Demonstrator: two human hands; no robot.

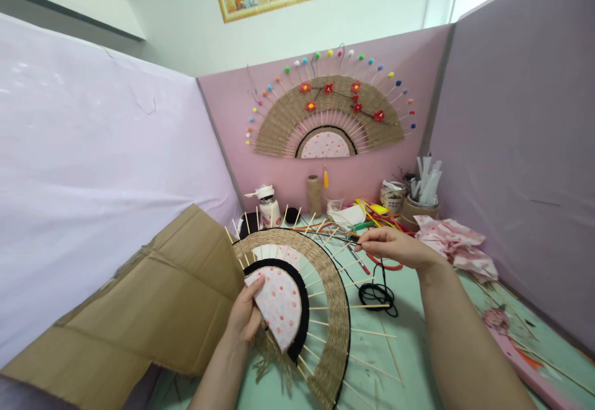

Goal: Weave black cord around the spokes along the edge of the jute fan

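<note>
A half-round woven fan (338, 286) with thin wooden sticks is tilted over the table. Its centre is covered in pink-dotted white cloth, with a black band around it. My left hand (246, 314) grips the fan by this centre, thumb on the cloth and the other fingers mostly hidden behind. Above the fan's right side, my right hand (393, 247) pinches a black cord (325, 236) that stretches to the fan's upper outer edge, where black cord lines the weave. A loose coil of black cord (377, 298) lies below that hand on the table.
A cardboard sheet (186, 292) leans at the left. Behind the fan stand a white bottle (269, 209), a brown thread cone (314, 196) and a pot of white strips (421, 209). Crumpled dotted cloth (453, 243) lies right. A flowered fan (283, 122) hangs on the pink partition.
</note>
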